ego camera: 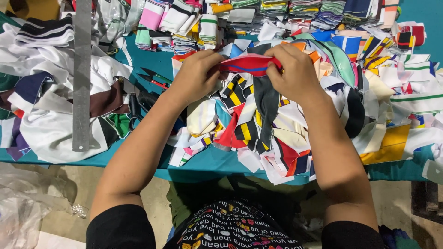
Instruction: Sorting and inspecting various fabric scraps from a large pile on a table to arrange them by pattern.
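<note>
My left hand (197, 74) and my right hand (295, 71) both pinch a red knit strip with a blue stripe (249, 64), stretched flat between them. They hover over a heap of many-coloured striped fabric strips (258, 124) on a teal table (207, 161). Black-and-yellow, white, red and cream pieces lie right under the hands.
A long metal ruler (81, 78) lies over white and brown fabric pieces (46, 106) at the left. Small snips with red and green handles (154, 79) and black scissors (136, 108) rest beside my left wrist. Folded striped stacks (277, 11) line the far edge. Clear plastic (23, 207) sits on the floor.
</note>
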